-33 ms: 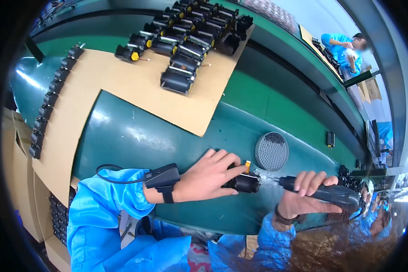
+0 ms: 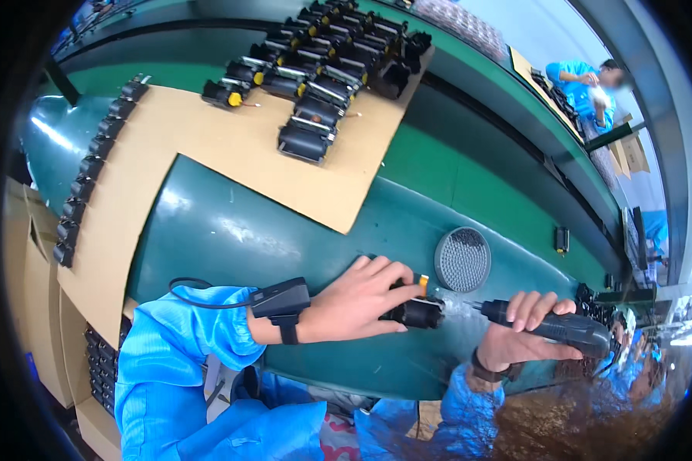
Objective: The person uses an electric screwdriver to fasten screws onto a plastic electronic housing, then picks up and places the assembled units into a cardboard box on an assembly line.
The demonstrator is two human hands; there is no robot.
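My left hand is closed round a small black cylindrical unit on the green worktop. My fingers cover its left end, and a short orange ribbon tab stands up beside my fingertips. To the right, my right hand grips a black electric screwdriver, held nearly level. Its thin tip points left toward the unit's exposed end, with a visible gap between them. Just behind the unit sits a round grey dish of tiny dark screws or similar small parts.
Brown cardboard at the back left carries rows of black units, with another line of them along its left side. A lone black unit lies at the right. A co-worker sits beyond the green rail.
The whole view has shifted very slightly. Both hands, the black unit and the screwdriver keep nearly the same places.
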